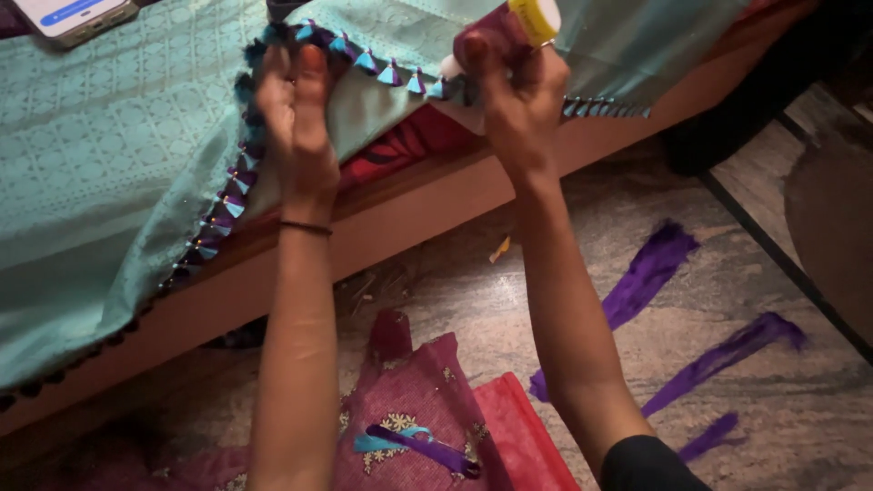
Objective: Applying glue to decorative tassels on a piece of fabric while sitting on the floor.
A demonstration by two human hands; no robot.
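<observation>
Basically, left hand: left hand (296,114) raised at the trimmed edge of the teal cloth (109,164), fingers (314,68) pinched on the tassel border (364,60), clenched on the fabric there; thin black band on the wrist.
Right hand: right hand (518,100) wrapped around a glue bottle (509,27), fingers clenched on it; dark red body, yellow cap end up toward the top of view, white nozzle end pointing left at the border.
Glue bottle position: nozzle right at the tassel border, between the two hands; contact with the cloth cannot be told.
Teal cloth: spread over the bed (409,214), patterned weave, edge draped over the bed's wooden side; border of small blue and purple triangular tassels runs along the edge and down the left.
Under the cloth: red patterned fabric (409,145) showing below the lifted edge.
Phone: phone (77,16) lying on the teal cloth, top left, well apart from the hands.
Floor: stone floor (564,273) with purple fabric strips (650,273) on the right; maroon cloth (409,400) with gold motifs below the arms, a purple and a teal strip lying on it; red cloth (518,436) just beside it.
</observation>
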